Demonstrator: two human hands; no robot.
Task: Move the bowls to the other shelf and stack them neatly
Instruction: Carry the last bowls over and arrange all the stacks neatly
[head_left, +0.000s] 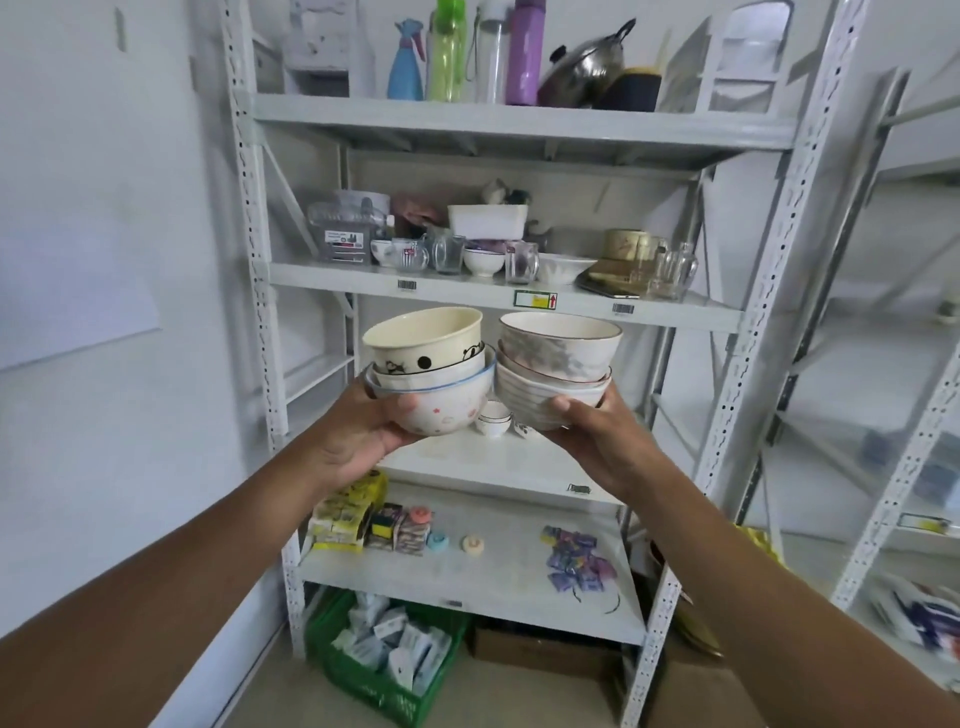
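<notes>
My left hand (358, 436) grips a stack of three bowls (428, 369) from below: a cream bowl on top, one with black cartoon marks under it, and a blue-rimmed bowl with pink flowers at the bottom. In my right hand (597, 436) is a second stack of bowls (558, 364), a grey-patterned brown-rimmed bowl on top of ribbed white ones. Both stacks are held side by side in the air in front of the white shelf (493, 462). Two small white cups (493, 415) stand on that shelf behind the stacks.
The shelf above (467, 291) is crowded with glass mugs, small bowls (483, 260) and a white tub. Bottles and a pot stand on the top shelf. Below are packets and sponges; a green crate (379, 670) sits on the floor. A second rack (893, 415) stands to the right.
</notes>
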